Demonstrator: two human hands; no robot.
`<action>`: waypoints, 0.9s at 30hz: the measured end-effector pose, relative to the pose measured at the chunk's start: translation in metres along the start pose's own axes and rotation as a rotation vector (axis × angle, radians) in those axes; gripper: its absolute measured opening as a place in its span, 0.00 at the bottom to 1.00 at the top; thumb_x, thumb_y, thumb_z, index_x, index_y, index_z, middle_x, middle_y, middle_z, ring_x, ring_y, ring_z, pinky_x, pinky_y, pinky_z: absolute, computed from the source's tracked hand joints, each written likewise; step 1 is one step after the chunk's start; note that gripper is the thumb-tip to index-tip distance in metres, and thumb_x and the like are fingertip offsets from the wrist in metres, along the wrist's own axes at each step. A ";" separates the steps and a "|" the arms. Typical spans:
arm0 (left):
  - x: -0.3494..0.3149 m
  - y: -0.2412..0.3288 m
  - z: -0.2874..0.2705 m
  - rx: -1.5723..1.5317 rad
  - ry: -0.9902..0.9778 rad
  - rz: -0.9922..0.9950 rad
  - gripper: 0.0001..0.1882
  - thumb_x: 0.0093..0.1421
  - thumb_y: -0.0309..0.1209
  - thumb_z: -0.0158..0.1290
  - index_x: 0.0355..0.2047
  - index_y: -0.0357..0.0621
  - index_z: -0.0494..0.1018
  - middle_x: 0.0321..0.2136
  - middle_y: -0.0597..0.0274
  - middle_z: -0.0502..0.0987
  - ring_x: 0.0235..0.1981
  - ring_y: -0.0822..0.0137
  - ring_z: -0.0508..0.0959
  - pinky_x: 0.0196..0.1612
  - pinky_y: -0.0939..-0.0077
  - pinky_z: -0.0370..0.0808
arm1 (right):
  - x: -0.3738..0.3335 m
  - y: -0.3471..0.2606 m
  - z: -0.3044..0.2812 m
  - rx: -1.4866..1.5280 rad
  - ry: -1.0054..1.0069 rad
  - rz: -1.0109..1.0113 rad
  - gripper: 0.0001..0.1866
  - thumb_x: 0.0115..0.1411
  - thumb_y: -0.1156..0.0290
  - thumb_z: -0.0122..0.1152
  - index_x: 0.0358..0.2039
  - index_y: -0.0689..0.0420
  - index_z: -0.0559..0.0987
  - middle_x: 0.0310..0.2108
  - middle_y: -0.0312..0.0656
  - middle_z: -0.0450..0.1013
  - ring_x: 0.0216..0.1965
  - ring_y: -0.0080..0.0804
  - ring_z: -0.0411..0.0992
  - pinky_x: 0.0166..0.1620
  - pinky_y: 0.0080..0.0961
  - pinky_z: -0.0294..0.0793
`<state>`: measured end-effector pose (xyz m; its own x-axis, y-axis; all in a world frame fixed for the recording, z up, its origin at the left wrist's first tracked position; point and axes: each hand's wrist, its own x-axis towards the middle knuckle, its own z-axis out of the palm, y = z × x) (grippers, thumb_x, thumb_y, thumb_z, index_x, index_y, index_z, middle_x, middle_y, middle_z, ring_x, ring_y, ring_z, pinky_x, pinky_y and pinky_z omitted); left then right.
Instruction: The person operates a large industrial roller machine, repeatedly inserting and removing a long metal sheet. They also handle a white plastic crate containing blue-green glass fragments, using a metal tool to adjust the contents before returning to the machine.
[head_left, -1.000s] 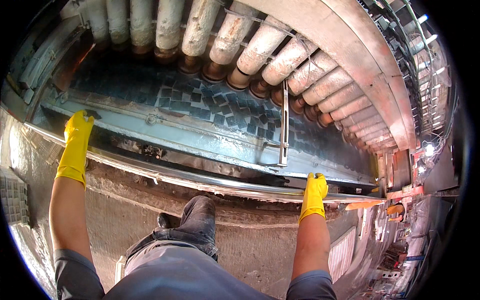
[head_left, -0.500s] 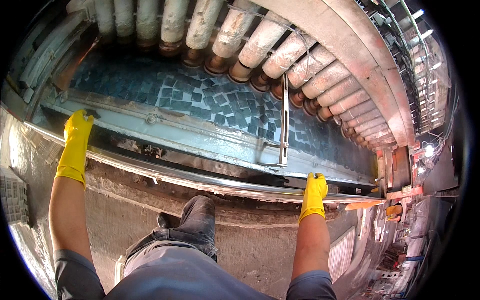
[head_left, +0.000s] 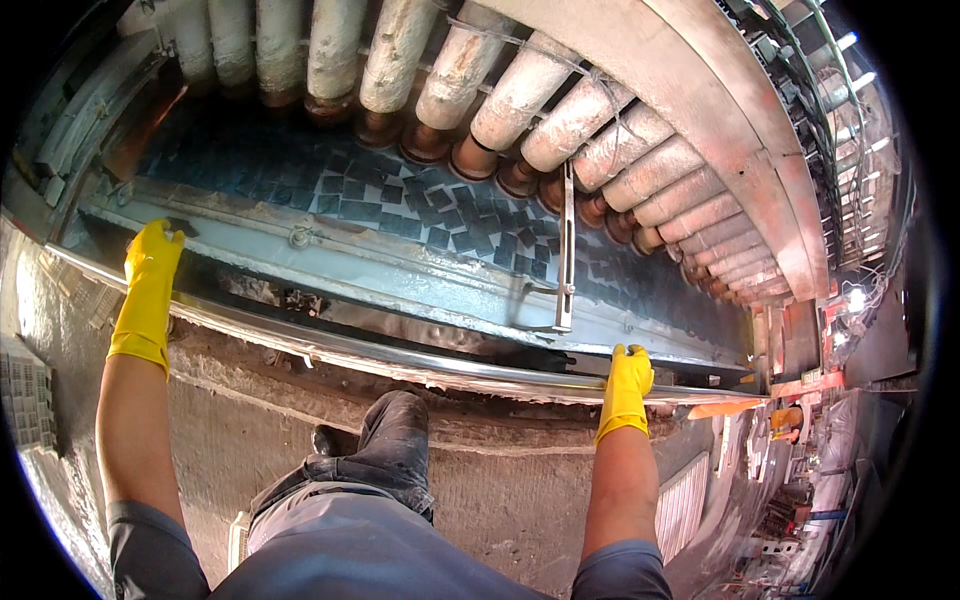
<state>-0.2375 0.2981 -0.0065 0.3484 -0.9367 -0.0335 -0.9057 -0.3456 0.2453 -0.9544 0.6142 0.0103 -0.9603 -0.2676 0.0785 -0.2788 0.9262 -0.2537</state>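
A long pale panel (head_left: 400,292), wet-looking and ridged, runs from the left to the far right in front of me. My left hand (head_left: 152,262), in a yellow rubber glove, is closed at the panel's left end, beside a small dark patch. My right hand (head_left: 627,380), in a matching glove, is closed on the panel's near edge toward the right. Both wrists pass over a shiny metal rail (head_left: 480,378). A slotted metal bar (head_left: 567,250) stands up from the panel's right half. The fingers' undersides are hidden.
Beyond the panel lies a dark surface of square tiles (head_left: 440,215) with pale gaps. Over it hangs a curved row of thick pale cylinders (head_left: 462,75) under a broad arched beam (head_left: 725,120). A dark gap separates panel and rail. Crates (head_left: 28,395) stand left.
The row of cylinders and the arched beam have shifted slightly left and nearer. Both hands keep their grip almost in place, and the panel has hardly moved.
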 end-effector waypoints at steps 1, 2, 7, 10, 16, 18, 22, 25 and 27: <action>0.005 0.004 0.001 -0.008 -0.008 0.003 0.25 0.63 0.45 0.59 0.56 0.46 0.76 0.52 0.52 0.81 0.55 0.51 0.79 0.59 0.62 0.74 | 0.001 -0.007 -0.001 0.010 -0.006 0.010 0.24 0.61 0.51 0.64 0.52 0.52 0.82 0.43 0.48 0.81 0.46 0.46 0.78 0.49 0.38 0.79; 0.011 0.007 0.002 -0.016 -0.017 0.007 0.25 0.63 0.45 0.59 0.56 0.46 0.76 0.52 0.52 0.81 0.55 0.51 0.79 0.59 0.62 0.74 | 0.002 -0.014 -0.003 0.019 -0.012 0.020 0.24 0.61 0.52 0.64 0.52 0.52 0.82 0.43 0.47 0.81 0.45 0.46 0.78 0.47 0.37 0.80; 0.046 -0.002 0.023 -0.029 0.180 0.126 0.24 0.58 0.44 0.63 0.51 0.43 0.78 0.38 0.53 0.84 0.41 0.53 0.84 0.47 0.63 0.79 | 0.002 -0.053 -0.015 0.056 -0.070 0.067 0.24 0.62 0.52 0.64 0.54 0.51 0.81 0.44 0.46 0.81 0.43 0.43 0.79 0.46 0.34 0.81; 0.055 0.007 0.026 -0.022 0.171 0.116 0.25 0.59 0.44 0.63 0.52 0.43 0.78 0.38 0.52 0.84 0.42 0.53 0.84 0.47 0.63 0.79 | 0.010 -0.060 -0.015 0.038 -0.077 0.077 0.24 0.62 0.52 0.64 0.54 0.51 0.81 0.45 0.47 0.81 0.43 0.42 0.80 0.45 0.34 0.82; 0.070 0.009 0.030 0.000 0.160 0.110 0.26 0.58 0.44 0.63 0.53 0.43 0.78 0.38 0.53 0.84 0.42 0.54 0.84 0.47 0.64 0.78 | 0.020 -0.067 -0.008 0.038 -0.062 0.082 0.24 0.62 0.51 0.64 0.54 0.51 0.81 0.47 0.47 0.81 0.45 0.46 0.79 0.51 0.37 0.78; 0.070 0.013 0.030 -0.004 0.158 0.113 0.26 0.58 0.44 0.63 0.53 0.43 0.78 0.38 0.54 0.84 0.42 0.55 0.84 0.47 0.64 0.78 | 0.030 -0.057 0.001 -0.021 -0.025 0.028 0.24 0.62 0.51 0.64 0.54 0.52 0.81 0.48 0.47 0.81 0.46 0.48 0.78 0.56 0.38 0.74; 0.073 0.011 0.031 -0.019 0.185 0.128 0.26 0.59 0.43 0.63 0.53 0.41 0.77 0.36 0.55 0.84 0.40 0.57 0.83 0.46 0.65 0.78 | 0.035 -0.059 0.005 -0.017 -0.036 0.036 0.24 0.62 0.51 0.63 0.53 0.52 0.82 0.47 0.48 0.81 0.49 0.48 0.77 0.60 0.38 0.69; 0.077 0.009 0.033 -0.032 0.176 0.129 0.26 0.59 0.43 0.63 0.53 0.40 0.77 0.35 0.56 0.84 0.37 0.58 0.84 0.44 0.66 0.79 | 0.032 -0.066 0.002 -0.003 -0.049 0.048 0.24 0.62 0.51 0.63 0.53 0.51 0.82 0.47 0.49 0.81 0.49 0.46 0.77 0.61 0.37 0.68; 0.080 0.013 0.033 -0.049 0.146 0.126 0.26 0.60 0.42 0.63 0.54 0.40 0.76 0.34 0.56 0.84 0.34 0.59 0.84 0.43 0.66 0.79 | 0.033 -0.069 0.000 -0.024 -0.040 0.037 0.24 0.63 0.51 0.63 0.53 0.52 0.82 0.47 0.49 0.81 0.50 0.45 0.77 0.61 0.37 0.68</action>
<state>-0.2288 0.2167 -0.0376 0.2675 -0.9532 0.1408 -0.9328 -0.2195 0.2860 -0.9666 0.5412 0.0301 -0.9694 -0.2434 0.0311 -0.2438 0.9416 -0.2321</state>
